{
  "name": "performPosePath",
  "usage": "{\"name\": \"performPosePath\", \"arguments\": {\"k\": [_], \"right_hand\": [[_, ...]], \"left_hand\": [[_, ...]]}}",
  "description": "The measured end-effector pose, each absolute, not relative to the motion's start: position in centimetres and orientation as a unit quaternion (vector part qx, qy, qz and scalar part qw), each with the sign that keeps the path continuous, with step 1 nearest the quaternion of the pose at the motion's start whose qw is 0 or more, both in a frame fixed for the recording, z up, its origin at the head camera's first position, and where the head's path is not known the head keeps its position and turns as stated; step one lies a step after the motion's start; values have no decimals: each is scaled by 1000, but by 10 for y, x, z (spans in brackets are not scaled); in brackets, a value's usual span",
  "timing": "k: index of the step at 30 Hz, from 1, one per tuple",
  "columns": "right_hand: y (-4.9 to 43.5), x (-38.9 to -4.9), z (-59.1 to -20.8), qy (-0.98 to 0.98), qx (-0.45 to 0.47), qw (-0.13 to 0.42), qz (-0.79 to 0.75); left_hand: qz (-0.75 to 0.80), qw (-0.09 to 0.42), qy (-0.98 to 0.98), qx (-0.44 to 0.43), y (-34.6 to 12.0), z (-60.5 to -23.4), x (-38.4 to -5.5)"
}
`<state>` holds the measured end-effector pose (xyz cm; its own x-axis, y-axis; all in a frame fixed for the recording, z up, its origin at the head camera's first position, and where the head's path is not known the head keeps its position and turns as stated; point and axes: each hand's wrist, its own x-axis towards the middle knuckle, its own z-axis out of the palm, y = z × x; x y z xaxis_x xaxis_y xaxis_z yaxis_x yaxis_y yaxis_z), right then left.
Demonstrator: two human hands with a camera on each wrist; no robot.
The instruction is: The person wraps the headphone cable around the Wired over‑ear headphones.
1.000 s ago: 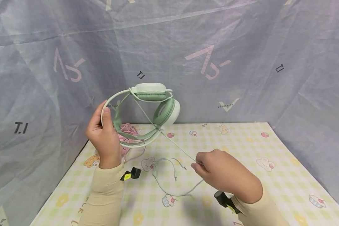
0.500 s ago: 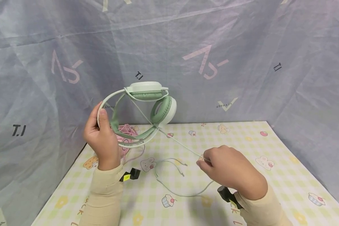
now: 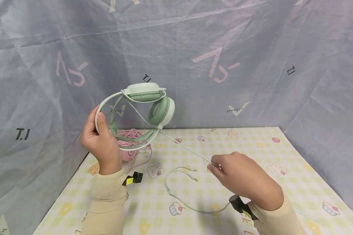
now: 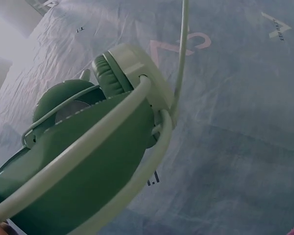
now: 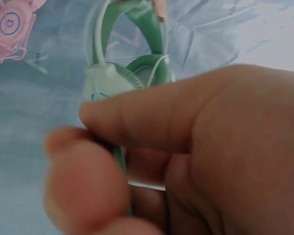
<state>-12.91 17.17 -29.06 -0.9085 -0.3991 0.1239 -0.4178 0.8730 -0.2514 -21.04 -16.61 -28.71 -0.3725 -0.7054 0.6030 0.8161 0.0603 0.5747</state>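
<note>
Pale green over-ear headphones (image 3: 143, 88) with green ear pads are raised above the table at left of centre. My left hand (image 3: 101, 140) grips them by the headband, thumb on the near side. Their thin cable wraps around the ear cups and runs down to the right. There my right hand (image 3: 244, 174) pinches the cable (image 3: 191, 150) between thumb and curled fingers. Past that hand, the cable's end lies on the table in a loose curve, splitting into two plugs (image 3: 195, 179). In the right wrist view the headphones (image 5: 110, 78) appear beyond the thumb.
Pink headphones (image 3: 126, 155) with a bundled pink cable lie on the table behind my left wrist. The table (image 3: 253, 143) has a green checked cloth with cartoon prints. Grey fabric (image 3: 176, 58) walls the back and both sides.
My left hand and the headphones have shifted left and slightly up. My right hand has moved right along with the cable, and the loose plug ends have slid to the right.
</note>
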Motion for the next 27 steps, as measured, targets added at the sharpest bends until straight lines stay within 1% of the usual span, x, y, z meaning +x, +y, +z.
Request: {"name": "performPosePath", "arguments": {"k": [6, 13, 17, 22, 27], "right_hand": [[180, -127, -287, -961, 237, 51, 131], [187, -125, -284, -963, 227, 30, 142], [192, -122, -281, -969, 207, 33, 132], [197, -120, -278, -971, 196, 34, 129], [198, -120, -277, -970, 197, 13, 142]], "left_hand": [[-711, 551, -432, -54, -171, -286, -211], [-708, 569, -415, -51, -173, -281, -208], [-693, 581, -423, -60, -174, -279, -207], [-696, 579, -422, -34, -176, -278, -206], [-657, 592, -466, -35, -175, -281, -210]]}}
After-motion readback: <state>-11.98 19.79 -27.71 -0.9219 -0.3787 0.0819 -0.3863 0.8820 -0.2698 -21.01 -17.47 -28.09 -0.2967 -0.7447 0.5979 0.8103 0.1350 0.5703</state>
